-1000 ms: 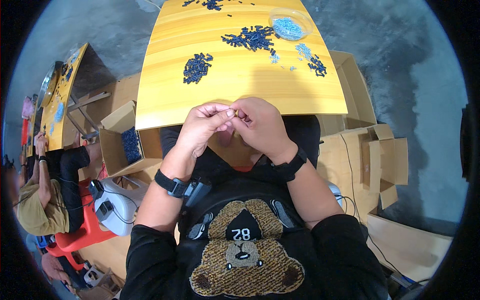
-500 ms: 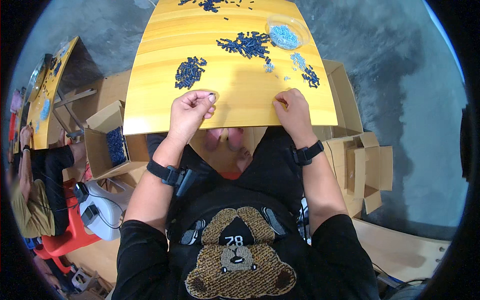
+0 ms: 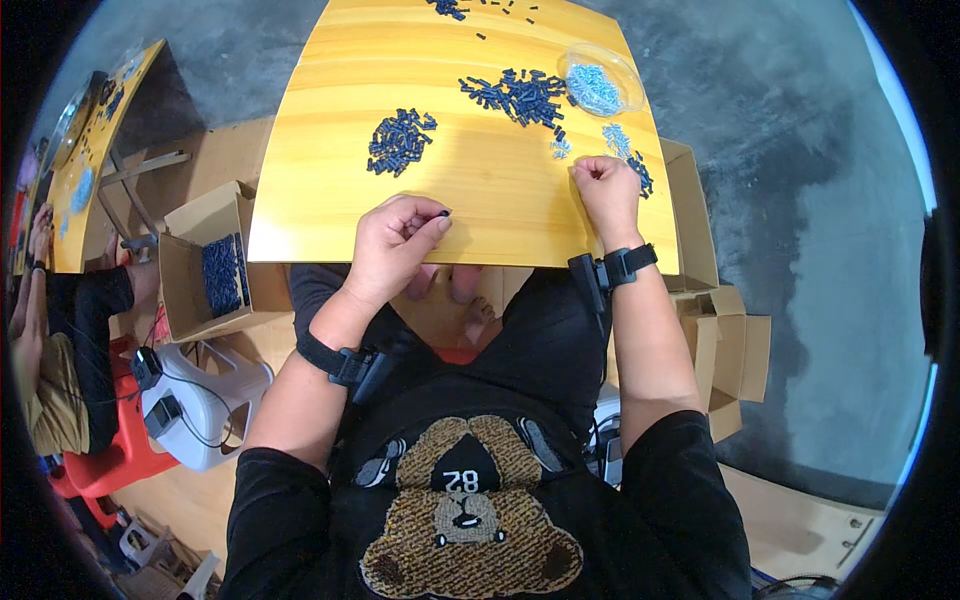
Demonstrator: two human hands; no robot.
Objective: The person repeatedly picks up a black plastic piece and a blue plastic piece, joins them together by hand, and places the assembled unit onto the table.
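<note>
My left hand (image 3: pixel 393 243) is over the table's near edge, thumb and index finger closed on a small black piece (image 3: pixel 444 213). Its tip pokes out past the fingertips. Farther right, my right hand (image 3: pixel 612 198) is pinched closed beside a few loose small light-blue pins (image 3: pixel 561 148); whatever it may hold is too small to make out. Just beyond its knuckles lie more light-blue pins (image 3: pixel 616 138) and some black pieces (image 3: pixel 643 174), partly covered by the hand. A heap of short black pieces (image 3: pixel 400 141) sits beyond my left hand.
On the yellow wooden table (image 3: pixel 330 215) a larger black heap (image 3: pixel 522 97) lies near a clear round dish (image 3: pixel 636 95) of light-blue pins. An open cardboard box (image 3: pixel 182 285) with dark pieces stands left. Empty-looking cartons (image 3: pixel 735 350) stand right. Another person (image 3: pixel 60 370) sits far left.
My right hand has moved away from me, up to the light-blue pins. The left hand has drawn slightly nearer to me, keeping the black piece. The whole view has shifted a little.
</note>
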